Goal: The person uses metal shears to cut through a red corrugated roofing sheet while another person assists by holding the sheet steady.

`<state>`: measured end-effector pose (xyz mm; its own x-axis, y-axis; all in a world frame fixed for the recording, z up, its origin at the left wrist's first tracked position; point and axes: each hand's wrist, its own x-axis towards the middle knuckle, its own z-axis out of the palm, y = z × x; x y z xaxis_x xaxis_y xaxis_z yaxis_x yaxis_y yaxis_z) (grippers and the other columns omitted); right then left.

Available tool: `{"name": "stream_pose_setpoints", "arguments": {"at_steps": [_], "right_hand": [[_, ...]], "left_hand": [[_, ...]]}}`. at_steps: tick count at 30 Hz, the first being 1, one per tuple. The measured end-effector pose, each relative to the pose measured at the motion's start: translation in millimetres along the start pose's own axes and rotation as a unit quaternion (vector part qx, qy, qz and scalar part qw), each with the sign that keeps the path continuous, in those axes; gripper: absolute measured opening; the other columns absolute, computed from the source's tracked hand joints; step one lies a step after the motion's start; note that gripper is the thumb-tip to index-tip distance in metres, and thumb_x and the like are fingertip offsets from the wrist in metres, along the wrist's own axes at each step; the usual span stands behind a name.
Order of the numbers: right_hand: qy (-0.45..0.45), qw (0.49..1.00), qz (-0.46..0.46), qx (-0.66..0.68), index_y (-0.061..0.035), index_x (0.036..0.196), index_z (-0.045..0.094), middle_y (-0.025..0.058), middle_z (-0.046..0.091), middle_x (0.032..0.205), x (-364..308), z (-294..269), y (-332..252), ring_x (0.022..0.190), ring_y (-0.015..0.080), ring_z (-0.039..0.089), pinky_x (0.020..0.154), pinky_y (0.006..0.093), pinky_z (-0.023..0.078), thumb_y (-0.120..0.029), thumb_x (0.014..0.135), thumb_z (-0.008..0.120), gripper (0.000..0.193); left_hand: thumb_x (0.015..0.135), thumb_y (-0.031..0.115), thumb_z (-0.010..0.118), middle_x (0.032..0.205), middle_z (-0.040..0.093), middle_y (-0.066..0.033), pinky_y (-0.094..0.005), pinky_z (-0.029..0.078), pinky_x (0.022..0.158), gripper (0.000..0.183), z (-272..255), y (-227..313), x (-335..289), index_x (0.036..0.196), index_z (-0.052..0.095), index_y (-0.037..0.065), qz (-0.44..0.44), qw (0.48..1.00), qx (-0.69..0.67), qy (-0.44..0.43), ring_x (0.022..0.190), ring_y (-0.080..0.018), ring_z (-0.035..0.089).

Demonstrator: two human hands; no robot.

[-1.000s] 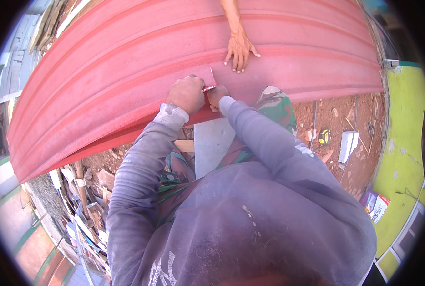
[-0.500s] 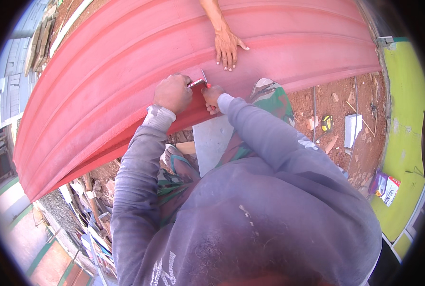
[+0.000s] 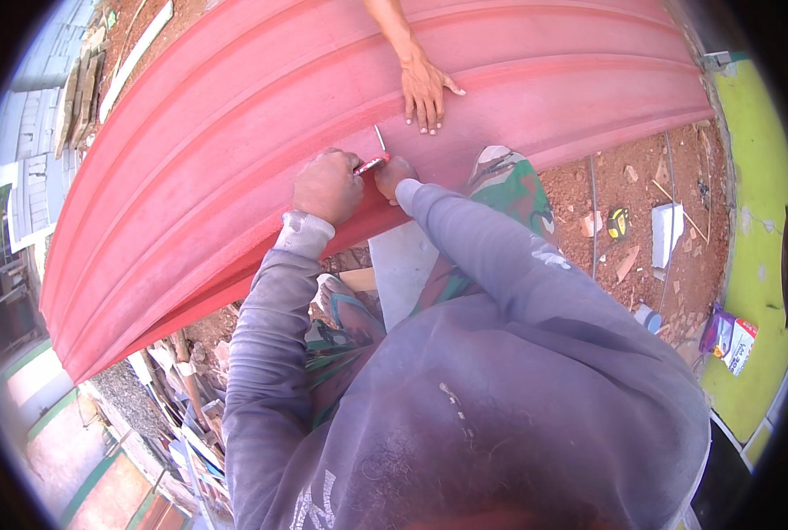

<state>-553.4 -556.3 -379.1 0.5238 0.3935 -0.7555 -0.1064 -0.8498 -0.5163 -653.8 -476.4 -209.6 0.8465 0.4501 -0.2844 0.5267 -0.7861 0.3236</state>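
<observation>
A large red ribbed metal sheet [image 3: 261, 141] arches across in front of me. My left hand [image 3: 329, 187] is closed in a fist at its near edge. Out of that fist, toward the other hand, sticks a small red and silver hand tool [image 3: 371, 164]; its kind is hard to make out. My right hand [image 3: 395, 179] is closed beside the tool's far end, its grip mostly hidden. A thin pale line [image 3: 379, 138] stands out on the sheet just beyond. Another person's hand [image 3: 424, 93] lies flat on the sheet, fingers spread.
A grey board [image 3: 400, 274] lies below my hands, by my sandalled foot [image 3: 347, 309]. On the reddish soil at right are a yellow-black tape measure [image 3: 618, 223], a white block [image 3: 666, 235] and thin rods. A purple-and-white packet [image 3: 731, 338] rests on a lime-green surface [image 3: 756, 168]. Scrap [image 3: 178, 389] is piled lower left.
The view has shifted slightly. Both my hands stay at the sheet's edge, and the tool between them sits at a slightly different angle. The other person's hand stays in place.
</observation>
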Motion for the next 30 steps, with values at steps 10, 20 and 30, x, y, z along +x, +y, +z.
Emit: {"name": "stream_pose_setpoints", "arguments": {"at_steps": [10,20,30], "right_hand": [[0.042,0.992,-0.087,-0.081,0.0040,0.109,0.068,0.0261,0.068,0.111,10,6,10,0.102,0.0387,0.067,0.091,0.0467,0.053,-0.036,0.096,0.052,0.045],[0.006,0.999,-0.032,-0.021,0.0087,0.099,0.069,0.0233,0.071,0.081,12,-11,5,0.068,0.0331,0.072,0.064,0.0415,0.059,-0.025,0.095,0.053,0.037],[-0.061,0.997,-0.020,-0.044,0.0076,0.101,0.068,0.0236,0.071,0.083,15,-20,4,0.065,0.0324,0.072,0.060,0.0399,0.059,-0.027,0.095,0.054,0.038]], "left_hand": [[0.079,0.015,0.059,0.099,0.069,-0.0200,-0.0475,0.053,0.085,0.027,-5,0,-2,0.102,0.073,0.008,0.009,1.000,0.004,0.010,0.094,-0.0390,0.066],[0.083,0.014,0.058,0.105,0.068,-0.0196,-0.0474,0.053,0.086,0.021,-10,8,-8,0.095,0.073,0.006,-0.010,1.000,0.010,-0.008,0.098,-0.0383,0.066],[0.082,0.014,0.059,0.103,0.068,-0.0207,-0.0471,0.054,0.084,0.018,7,2,-9,0.091,0.072,0.005,0.014,0.999,0.017,0.027,0.093,-0.0391,0.067]]}}
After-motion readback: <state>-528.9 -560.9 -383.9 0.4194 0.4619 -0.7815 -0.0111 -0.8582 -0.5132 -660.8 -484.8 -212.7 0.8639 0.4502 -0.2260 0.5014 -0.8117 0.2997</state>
